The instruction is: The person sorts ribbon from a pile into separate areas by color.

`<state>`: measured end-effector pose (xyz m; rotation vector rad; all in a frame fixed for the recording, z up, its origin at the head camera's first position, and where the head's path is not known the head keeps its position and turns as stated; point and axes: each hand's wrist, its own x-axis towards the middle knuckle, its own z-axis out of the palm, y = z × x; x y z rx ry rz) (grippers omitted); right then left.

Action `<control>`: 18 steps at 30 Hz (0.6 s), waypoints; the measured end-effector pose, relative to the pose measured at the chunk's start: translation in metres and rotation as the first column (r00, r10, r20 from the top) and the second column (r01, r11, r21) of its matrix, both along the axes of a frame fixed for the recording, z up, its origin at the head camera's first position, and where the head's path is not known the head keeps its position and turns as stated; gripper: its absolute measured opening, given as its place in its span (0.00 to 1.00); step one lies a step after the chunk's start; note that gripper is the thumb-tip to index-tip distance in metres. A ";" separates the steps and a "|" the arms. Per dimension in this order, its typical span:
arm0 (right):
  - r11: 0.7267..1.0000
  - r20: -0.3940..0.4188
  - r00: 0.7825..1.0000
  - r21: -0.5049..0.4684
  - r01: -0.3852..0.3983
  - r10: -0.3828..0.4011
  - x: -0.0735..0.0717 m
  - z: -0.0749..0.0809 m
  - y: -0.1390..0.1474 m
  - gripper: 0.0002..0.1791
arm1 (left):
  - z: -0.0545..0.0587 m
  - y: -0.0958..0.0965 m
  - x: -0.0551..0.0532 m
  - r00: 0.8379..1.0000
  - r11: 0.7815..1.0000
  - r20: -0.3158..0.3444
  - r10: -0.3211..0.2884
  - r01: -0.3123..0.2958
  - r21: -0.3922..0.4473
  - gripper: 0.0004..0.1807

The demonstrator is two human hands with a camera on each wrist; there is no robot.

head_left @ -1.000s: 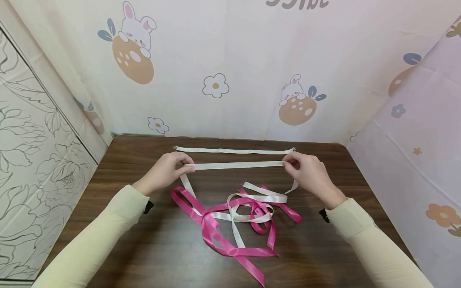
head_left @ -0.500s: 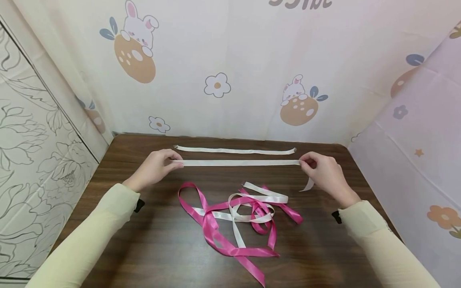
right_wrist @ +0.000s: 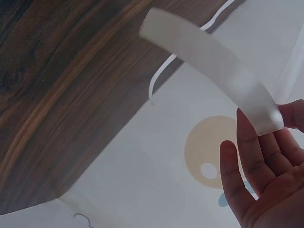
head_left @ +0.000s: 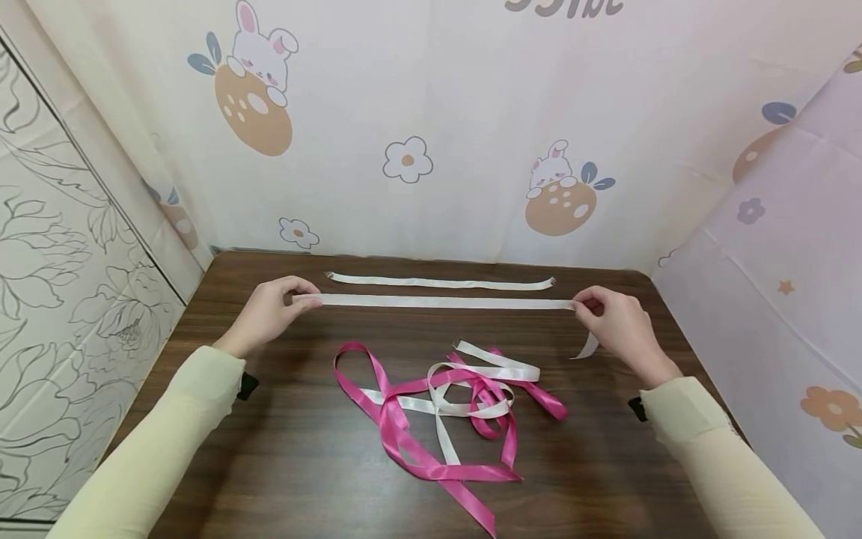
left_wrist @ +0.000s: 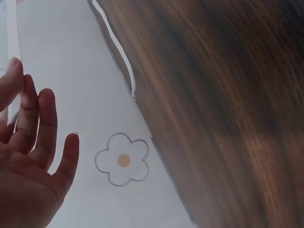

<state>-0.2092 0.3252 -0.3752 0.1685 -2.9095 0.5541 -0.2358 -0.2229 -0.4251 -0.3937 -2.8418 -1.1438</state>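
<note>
A white ribbon (head_left: 438, 302) is stretched straight and level between both hands. My left hand (head_left: 274, 308) pinches its left end between thumb and fingers; in the left wrist view the other fingers (left_wrist: 46, 123) are loosely spread. The right hand (head_left: 619, 326) pinches the ribbon near its right end, and a short loose tail (right_wrist: 213, 61) hangs past those fingers. Just beyond, a second white ribbon (head_left: 438, 283) with frayed ends lies along the back of the table, roughly parallel to the held one.
Closer to me on the brown wooden table (head_left: 289, 449) lies a loose tangle of pink ribbon (head_left: 417, 449) and white ribbon (head_left: 441, 434). A printed curtain (head_left: 458, 90) hangs behind the table's back edge, and a flower-patterned panel (head_left: 60, 299) stands at the left.
The hands have moved apart, left hand leftward and right hand rightward, drawing a longer stretch of ribbon taut. The ribbon's tail that hung at the left hand a second ago no longer shows.
</note>
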 end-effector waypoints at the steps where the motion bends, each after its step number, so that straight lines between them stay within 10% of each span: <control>1: 1.000 0.003 1.000 0.001 0.004 -0.004 0.000 -0.001 0.001 0.09 | -0.001 -0.001 -0.001 1.000 1.000 -0.009 0.010 -0.010 -0.001 0.11; 18: 0.998 -0.009 0.999 -0.030 -0.048 0.048 -0.013 -0.018 0.028 0.07 | -0.011 -0.014 -0.009 0.998 0.997 0.034 0.059 -0.061 0.050 0.16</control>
